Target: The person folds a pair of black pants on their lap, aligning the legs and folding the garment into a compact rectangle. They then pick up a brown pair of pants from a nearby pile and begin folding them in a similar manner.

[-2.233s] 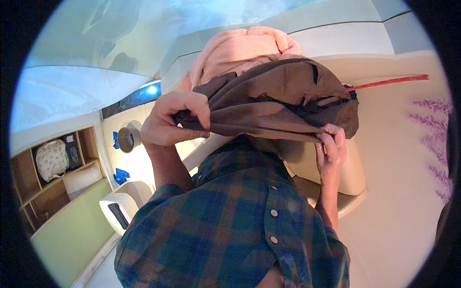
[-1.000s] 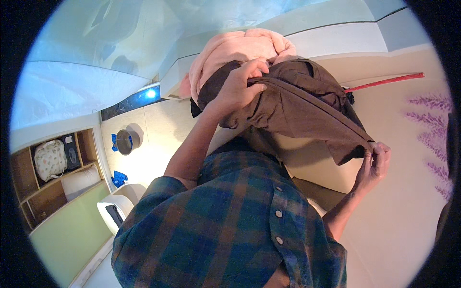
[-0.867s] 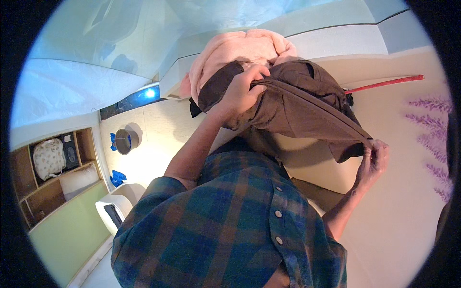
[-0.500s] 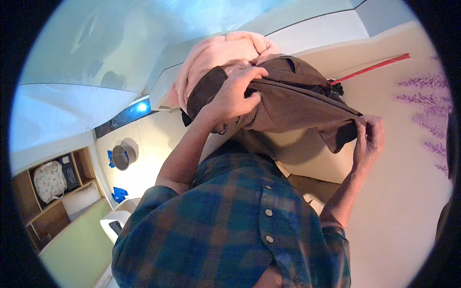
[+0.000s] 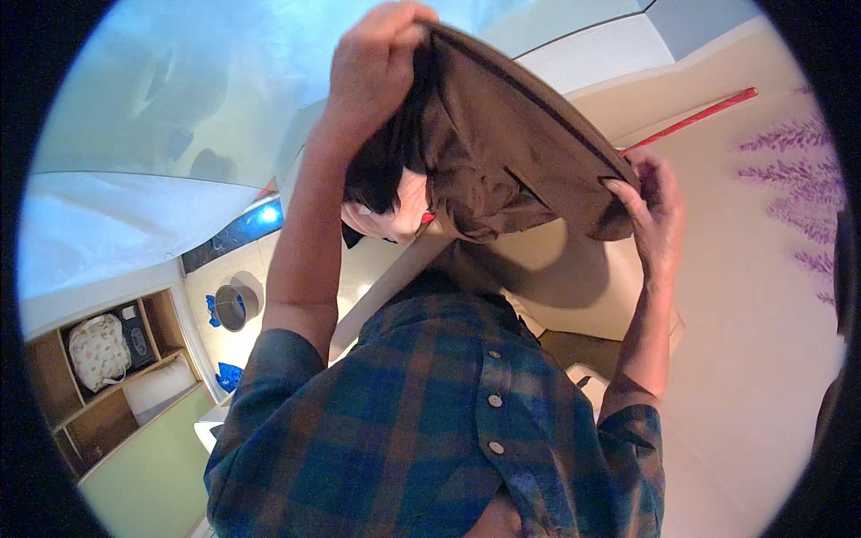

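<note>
Brown trousers (image 5: 511, 117) hang stretched between my two hands, with one long edge pulled nearly straight. My left hand (image 5: 377, 67) is closed around the upper left end, raised high in the view. At the lower right end my right hand (image 5: 656, 202) pinches the same edge between thumb and fingers. Below my left hand, dark cloth (image 5: 377, 170) droops. Behind it, part of a soft pink cloth (image 5: 408, 202) shows; the trousers hide most of it.
A red rod (image 5: 695, 119) lies against the pale surface at the upper right. On the floor to the left stands a grey bin (image 5: 235, 308) near blue crumpled pieces (image 5: 229, 377). A wooden shelf unit (image 5: 94, 421) at far left holds a patterned bag (image 5: 97, 350).
My left hand has risen up and away, lifting its end of the trousers off the pink cloth. My right hand has shifted slightly left and up, and the fabric is more spread out.
</note>
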{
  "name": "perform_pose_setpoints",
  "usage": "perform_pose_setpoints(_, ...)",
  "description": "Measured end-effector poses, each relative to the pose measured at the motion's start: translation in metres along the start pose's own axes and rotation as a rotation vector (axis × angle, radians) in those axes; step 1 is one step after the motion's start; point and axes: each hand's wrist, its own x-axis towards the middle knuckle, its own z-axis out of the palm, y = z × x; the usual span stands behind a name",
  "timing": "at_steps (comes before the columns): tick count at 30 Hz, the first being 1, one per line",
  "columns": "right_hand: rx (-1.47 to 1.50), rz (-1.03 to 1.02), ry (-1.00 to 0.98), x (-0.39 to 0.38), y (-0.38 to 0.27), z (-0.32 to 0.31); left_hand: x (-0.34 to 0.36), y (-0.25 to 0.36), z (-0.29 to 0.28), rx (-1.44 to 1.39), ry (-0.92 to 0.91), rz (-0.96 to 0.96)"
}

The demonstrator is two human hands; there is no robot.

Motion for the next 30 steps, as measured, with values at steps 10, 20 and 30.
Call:
perform_pose_setpoints(10,-0.260,-0.281,0.109,0.032,0.000,0.026,0.045,-0.045,-0.026,0.305,0.065,0.345)
perform_pose_setpoints(20,-0.262,-0.406,-0.237,-0.055,0.005,0.108,-0.192,-0.095,0.001,0.349,-0.391,-0.366)
perform_pose_setpoints(30,-0.252,-0.424,-0.208,-0.089,0.000,0.119,-0.211,0.068,0.039,-1.284,-0.835,-1.288)
